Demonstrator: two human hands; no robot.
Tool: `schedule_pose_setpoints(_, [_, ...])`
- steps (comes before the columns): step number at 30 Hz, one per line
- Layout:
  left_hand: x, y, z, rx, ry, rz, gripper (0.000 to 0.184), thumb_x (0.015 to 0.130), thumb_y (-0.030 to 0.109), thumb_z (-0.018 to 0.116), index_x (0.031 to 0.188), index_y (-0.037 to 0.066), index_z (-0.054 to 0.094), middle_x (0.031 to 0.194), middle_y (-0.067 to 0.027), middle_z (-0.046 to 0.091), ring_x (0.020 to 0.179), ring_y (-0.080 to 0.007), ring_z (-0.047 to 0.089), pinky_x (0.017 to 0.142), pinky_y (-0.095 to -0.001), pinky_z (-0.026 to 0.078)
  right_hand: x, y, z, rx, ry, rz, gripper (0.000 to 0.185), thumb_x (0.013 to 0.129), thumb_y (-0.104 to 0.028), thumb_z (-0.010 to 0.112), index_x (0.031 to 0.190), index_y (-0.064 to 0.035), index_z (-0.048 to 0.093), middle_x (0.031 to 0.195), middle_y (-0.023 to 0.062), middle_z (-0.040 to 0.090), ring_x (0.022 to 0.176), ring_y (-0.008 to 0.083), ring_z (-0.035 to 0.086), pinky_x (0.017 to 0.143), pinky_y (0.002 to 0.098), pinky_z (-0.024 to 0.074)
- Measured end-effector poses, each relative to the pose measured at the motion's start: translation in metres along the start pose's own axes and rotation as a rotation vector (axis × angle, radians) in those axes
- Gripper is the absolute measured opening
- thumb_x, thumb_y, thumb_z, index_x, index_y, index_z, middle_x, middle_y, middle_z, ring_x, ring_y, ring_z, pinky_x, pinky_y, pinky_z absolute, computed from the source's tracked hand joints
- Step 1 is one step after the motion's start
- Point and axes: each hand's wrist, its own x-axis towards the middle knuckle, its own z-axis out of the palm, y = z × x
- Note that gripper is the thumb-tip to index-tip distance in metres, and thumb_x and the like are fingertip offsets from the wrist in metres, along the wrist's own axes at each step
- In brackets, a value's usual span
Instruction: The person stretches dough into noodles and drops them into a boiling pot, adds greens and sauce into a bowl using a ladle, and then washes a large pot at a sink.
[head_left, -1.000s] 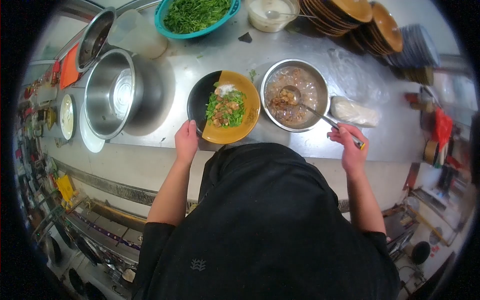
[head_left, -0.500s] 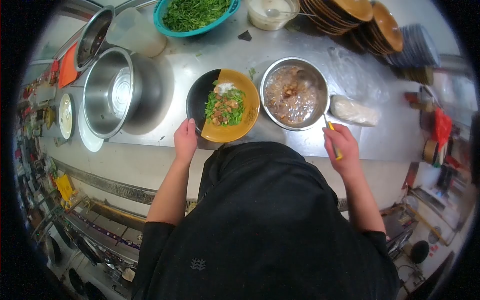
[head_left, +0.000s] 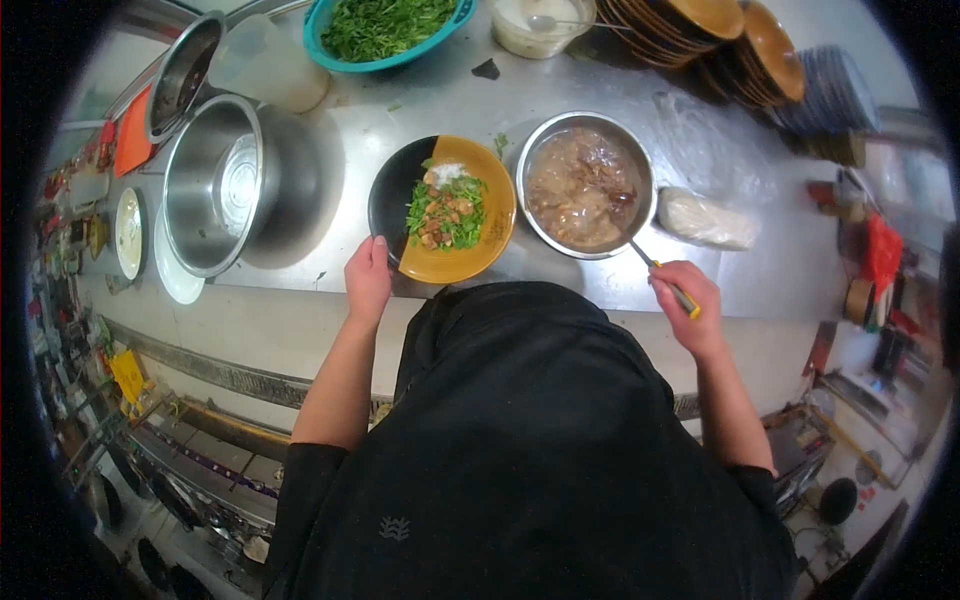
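Observation:
My left hand (head_left: pixel 369 275) grips the near-left rim of a black-and-yellow bowl (head_left: pixel 492 240), thumb over the edge. Chopped green herbs (head_left: pixel 470 225), brown pieces and a small white heap of seasoning lie inside it. My right hand (head_left: pixel 690 300) is closed around the yellow-and-grey handle of a ladle (head_left: pixel 642 253). The ladle's head is sunk out of sight in the brown, chunky soup (head_left: pixel 580 190) that fills a steel pot (head_left: pixel 540 238). The pot stands just right of the bowl on the steel table.
A large steel basin (head_left: pixel 215 190) stands tilted at the left. At the back are a teal colander of chopped greens (head_left: pixel 385 30), a tub with a spoon (head_left: pixel 540 25) and stacked brown bowls (head_left: pixel 755 60). A plastic-wrapped block (head_left: pixel 708 218) lies right of the pot.
The ladle's head, visible near the pot's upper right before, has gone under the soup. The handle has swung to slant down right, and the soup's surface is stirred up. My left hand stays on the bowl.

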Motion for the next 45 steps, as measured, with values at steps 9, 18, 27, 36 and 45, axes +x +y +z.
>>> schedule_pose_setpoints(9, [-0.002,0.003,0.000,-0.003,0.007,0.012,0.033,0.093,0.026,0.044,0.074,0.000,0.052,0.054,-0.0054,0.048,0.049,-0.0125,0.047,0.048,-0.0281,0.039,-0.003,0.024,0.011,0.663,0.142,0.499,0.017,0.085,-0.005,0.054,0.098,0.0050,0.060,0.088,0.0137,0.063,0.079,0.0215,0.063,0.070,0.0298,0.0513])
schedule_pose_setpoints(18, [-0.001,0.005,0.000,0.025,0.003,0.018,0.033,0.093,0.025,0.044,0.075,0.000,0.053,0.054,-0.0049,0.048,0.048,-0.0121,0.047,0.048,-0.0276,0.038,-0.003,0.025,0.003,0.946,0.303,0.702,0.025,0.087,-0.014,0.052,0.103,0.0058,0.057,0.086,0.0200,0.063,0.075,0.0264,0.065,0.067,0.0321,0.0532])
schedule_pose_setpoints(27, [-0.001,0.001,-0.001,-0.001,-0.004,0.019,0.032,0.093,0.025,0.043,0.074,0.001,0.053,0.053,-0.0042,0.047,0.048,-0.0113,0.046,0.047,-0.0273,0.038,-0.006,0.034,0.008,1.091,0.467,0.785,0.027,0.088,-0.015,0.051,0.103,0.0069,0.055,0.085,0.0200,0.063,0.075,0.0277,0.064,0.068,0.0319,0.0532])
schedule_pose_setpoints(36, [0.000,0.005,-0.001,0.020,-0.012,0.007,0.032,0.093,0.025,0.043,0.074,0.001,0.053,0.054,-0.0035,0.047,0.048,-0.0108,0.046,0.047,-0.0270,0.038,-0.004,0.017,0.012,0.741,0.307,0.462,0.017,0.087,-0.004,0.051,0.099,0.0068,0.059,0.087,0.0159,0.063,0.081,0.0234,0.064,0.074,0.0318,0.0519])
schedule_pose_setpoints(45, [0.000,0.003,-0.001,0.024,-0.019,0.014,0.033,0.093,0.025,0.043,0.074,0.000,0.052,0.054,-0.0057,0.048,0.048,-0.0128,0.047,0.049,-0.0279,0.040,-0.003,0.007,0.012,0.261,0.209,0.126,0.011,0.082,-0.003,0.058,0.091,0.0016,0.063,0.085,0.0097,0.065,0.081,0.0187,0.059,0.073,0.0292,0.0470])
